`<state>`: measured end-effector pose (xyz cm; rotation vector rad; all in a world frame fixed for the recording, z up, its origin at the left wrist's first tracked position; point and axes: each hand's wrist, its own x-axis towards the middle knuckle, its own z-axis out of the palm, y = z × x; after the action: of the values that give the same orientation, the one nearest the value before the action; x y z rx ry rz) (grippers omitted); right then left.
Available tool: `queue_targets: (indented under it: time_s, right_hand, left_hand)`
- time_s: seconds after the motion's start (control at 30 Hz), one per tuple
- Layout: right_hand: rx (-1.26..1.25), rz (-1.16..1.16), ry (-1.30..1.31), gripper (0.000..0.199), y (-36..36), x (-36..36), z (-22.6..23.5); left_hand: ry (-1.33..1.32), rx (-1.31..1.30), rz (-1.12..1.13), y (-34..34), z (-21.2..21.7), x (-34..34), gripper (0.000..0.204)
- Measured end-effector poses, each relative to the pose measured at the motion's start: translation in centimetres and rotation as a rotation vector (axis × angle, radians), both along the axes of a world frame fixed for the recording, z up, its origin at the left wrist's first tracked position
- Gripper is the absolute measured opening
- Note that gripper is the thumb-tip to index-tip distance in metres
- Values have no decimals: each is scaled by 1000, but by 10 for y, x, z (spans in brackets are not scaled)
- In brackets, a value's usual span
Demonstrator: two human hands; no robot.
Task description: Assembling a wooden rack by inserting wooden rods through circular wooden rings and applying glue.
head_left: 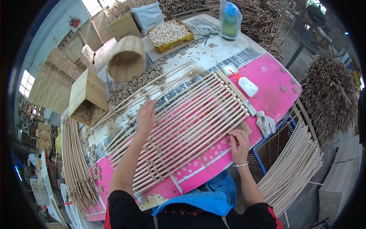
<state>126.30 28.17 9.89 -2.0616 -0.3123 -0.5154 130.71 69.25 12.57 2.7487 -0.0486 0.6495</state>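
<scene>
Many slim wooden rods (190, 129) lie side by side across the table, with small wooden balls (233, 95) at their right ends and wooden rings (154, 171) strung near their left ends. My left hand (145, 119) reaches over the far side of the row, its fingers drawn together; what they hold, if anything, is hidden. At the near right corner my right hand (239, 144) has its fingers curled, with the tips at the end part of the nearest rod. A wooden strip (238, 91) borders the ball ends.
Loose rings (146, 78) lie beyond the rods, near a round wooden tub (126, 59), a square wooden box (88, 98) and a yellow tray of balls (171, 34). A glue bottle (248, 87) and a glove (265, 124) lie right. Rod bundles (291, 168) stand beside the table.
</scene>
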Motion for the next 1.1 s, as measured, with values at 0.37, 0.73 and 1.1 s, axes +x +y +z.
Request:
queue_targets:
  time_s: [0.37, 0.73, 1.1]
  right_hand:
    - [-28, -42, 77, 11, 2, 1, 4]
    - [-54, -37, 72, 12, 5, 3, 5]
    - [-81, -37, 67, 11, 3, 2, 2]
  left_hand:
    - [205, 265, 64, 26, -21, 50, 50]
    - [257, 325, -116, -1, -17, 63, 60]
    - [367, 196, -230, 8, -16, 79, 60]
